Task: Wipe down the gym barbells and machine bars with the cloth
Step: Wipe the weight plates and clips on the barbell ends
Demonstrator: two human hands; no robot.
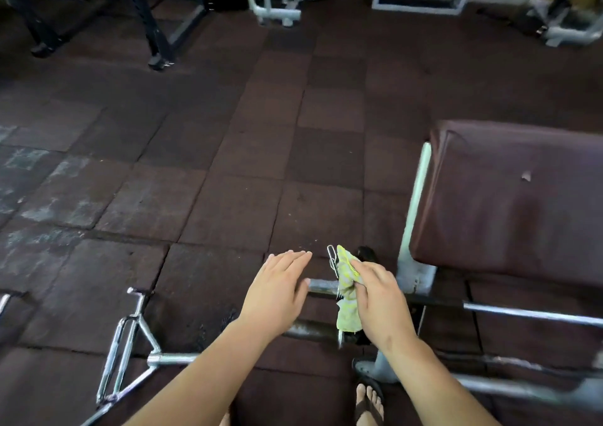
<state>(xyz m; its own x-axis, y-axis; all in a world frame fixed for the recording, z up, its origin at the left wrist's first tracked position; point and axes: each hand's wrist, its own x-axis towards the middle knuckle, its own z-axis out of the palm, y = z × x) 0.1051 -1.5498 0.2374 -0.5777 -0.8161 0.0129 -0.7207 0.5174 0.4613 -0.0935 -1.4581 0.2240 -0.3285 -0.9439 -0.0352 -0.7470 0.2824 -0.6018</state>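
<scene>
The left hand [277,290] lay flat, fingers straight and together, holding nothing, its thumb against the bar [321,284]. It was judged to be steadying the bar against rolling during wiping. The right hand [380,301] had its fingers curled over the cloth [346,282], gripping it on the same bar just off the near left corner of the bench pad [509,203]. The cloth sat bunched under the fingertips, its loose end hanging below the bar. A chrome clip [331,257] stood beside the cloth's far edge. Whether the cloth wrapped fully round the bar could not be determined.
</scene>
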